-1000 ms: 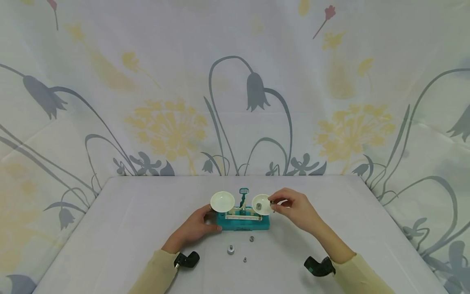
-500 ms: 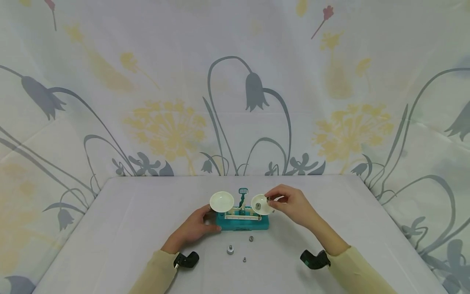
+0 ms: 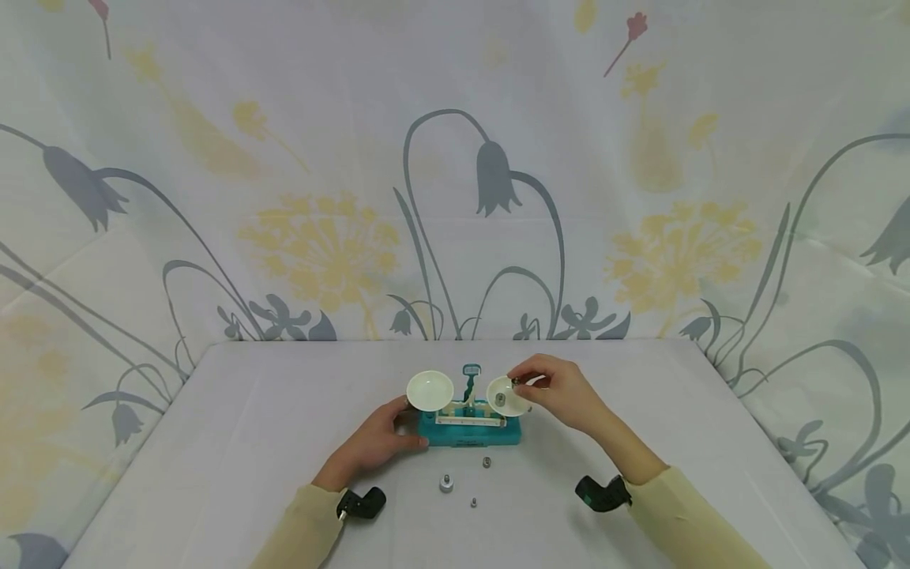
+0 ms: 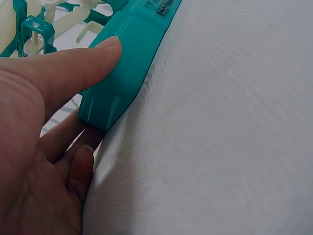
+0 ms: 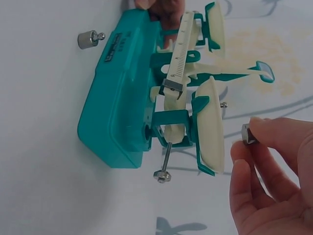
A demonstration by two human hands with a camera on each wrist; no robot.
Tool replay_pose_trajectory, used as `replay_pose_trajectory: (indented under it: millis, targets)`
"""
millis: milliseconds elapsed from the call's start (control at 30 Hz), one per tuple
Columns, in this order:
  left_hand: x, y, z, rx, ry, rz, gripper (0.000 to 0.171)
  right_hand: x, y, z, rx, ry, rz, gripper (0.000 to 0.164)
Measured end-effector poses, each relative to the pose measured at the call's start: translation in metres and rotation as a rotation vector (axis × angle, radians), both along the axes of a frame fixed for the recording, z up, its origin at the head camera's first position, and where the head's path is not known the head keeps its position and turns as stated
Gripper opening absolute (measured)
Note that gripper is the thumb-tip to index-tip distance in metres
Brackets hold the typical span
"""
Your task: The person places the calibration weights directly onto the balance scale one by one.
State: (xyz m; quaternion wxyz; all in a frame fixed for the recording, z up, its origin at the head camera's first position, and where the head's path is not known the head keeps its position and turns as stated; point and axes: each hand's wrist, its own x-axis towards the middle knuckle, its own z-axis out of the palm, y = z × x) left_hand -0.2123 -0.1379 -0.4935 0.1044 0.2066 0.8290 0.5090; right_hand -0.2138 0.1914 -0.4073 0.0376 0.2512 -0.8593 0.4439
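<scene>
A small teal balance scale [image 3: 469, 435] stands on the table with two cream pans. My left hand [image 3: 377, 438] grips the left end of its base, thumb on the front and fingers round the end, as the left wrist view shows. Over the right pan [image 3: 509, 408], my right hand [image 3: 562, 397] pinches a small metal weight [image 5: 248, 134] between thumb and fingertips, apart from the pan. Another metal weight [image 3: 501, 400] sits in that pan, only its knob showing in the right wrist view. The left pan [image 3: 430, 390] holds nothing visible.
Three loose metal weights lie in front of the scale: a larger one [image 3: 446, 484], a medium one [image 3: 486, 462] and a tiny one [image 3: 474, 503]. White cloth covers the table [image 3: 284, 411]. A flower-printed curtain [image 3: 455, 261] hangs behind it.
My right hand has moved left and slightly away from me with the weight, from the right pan's outer rim to above the pan. My left hand and the scale stay put.
</scene>
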Motion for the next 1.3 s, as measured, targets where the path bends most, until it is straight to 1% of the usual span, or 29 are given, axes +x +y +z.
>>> replay_pose_trajectory:
  millis: [200, 400, 633, 800, 900, 1033, 1133, 1300]
  targets:
    - [0.0, -0.0002, -0.0011, -0.002, -0.002, 0.001, 0.068, -0.003, -0.0017, 0.0001, 0.017, -0.007, 0.006, 0.018]
    - [0.0, -0.0007, -0.002, -0.015, 0.003, -0.006, 0.069, -0.0051, -0.0027, -0.0003, 0.04, 0.009, 0.015, 0.017]
    - [0.0007, -0.0003, -0.0004, 0.001, 0.002, 0.0, 0.067, -0.0055, -0.0048, -0.0022, 0.074, 0.03, 0.029, 0.017]
    - [0.0012, 0.0001, 0.0, 0.014, 0.002, 0.006, 0.067, -0.0058, -0.0068, -0.0018, 0.097, 0.03, 0.023, 0.018]
    - [0.0015, 0.0007, 0.0005, 0.024, -0.007, 0.009, 0.067, -0.0051, -0.0075, -0.0009, 0.131, 0.043, 0.016, 0.018]
    - [0.0021, 0.0008, 0.0014, 0.014, -0.012, 0.007, 0.067, -0.0031, -0.0082, 0.0009, 0.174, 0.062, 0.016, 0.017]
    - [0.0024, 0.0002, 0.0016, -0.005, -0.014, 0.006, 0.069, -0.0026, -0.0087, 0.002, 0.186, 0.069, 0.025, 0.017]
    - [0.0017, -0.0005, 0.0012, -0.011, -0.014, 0.003, 0.069, -0.0035, -0.0093, 0.0021, 0.201, 0.074, 0.032, 0.017]
